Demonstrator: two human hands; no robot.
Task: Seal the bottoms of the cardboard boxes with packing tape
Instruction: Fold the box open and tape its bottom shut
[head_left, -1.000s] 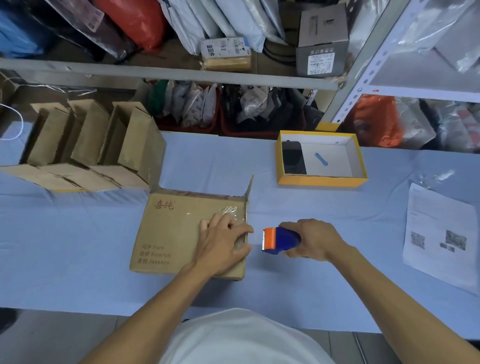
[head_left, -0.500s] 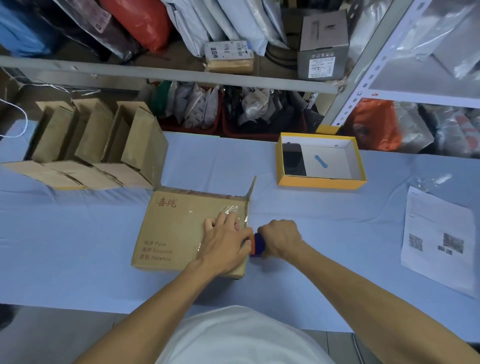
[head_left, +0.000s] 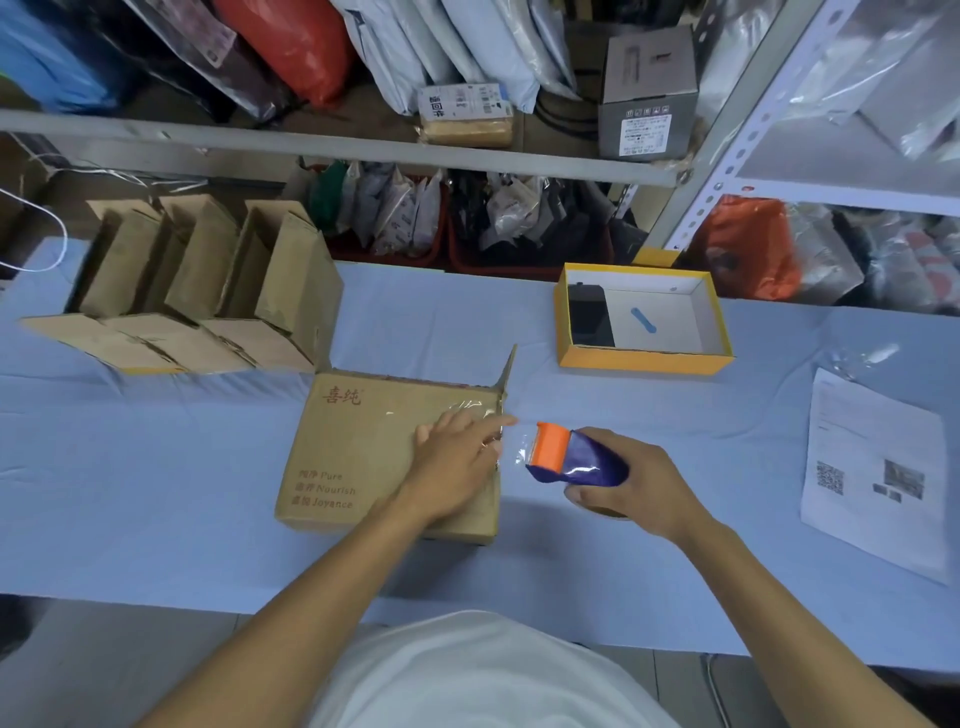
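A cardboard box (head_left: 384, 447) is lying on the blue tabletop (head_left: 156, 493), near its front edge, with one flap (head_left: 506, 376) standing up at the far right corner. Clear tape (head_left: 470, 410) is seen glistening across the right part of its upper face. The left hand (head_left: 457, 462) is laid on that face with fingers straight and spread, pressing the tape down near the right edge. The right hand (head_left: 631, 480) is curled round a tape dispenser (head_left: 571, 457), blue with an orange cutter end, held just beside the box's right side; a short strip of clear tape appears to run from the cutter to the box edge, though whether it is already cut cannot be told.

The box is judged light and fairly stiff, but hollow, so its panels are expected to give under a hard press; it is best steadied with a flat palm over the seam or held by its corners and edges, where the board is strongest. The tape is thin, sticky and prone to wrinkling, so it should be smoothed from the middle outward. The dispenser is best gripped round its body, away from the toothed cutter.

More boxes (head_left: 208, 291) are standing open at the far left of the tabletop. A yellow tray (head_left: 644, 358) and a printed sheet (head_left: 872, 467) are lying to the right.
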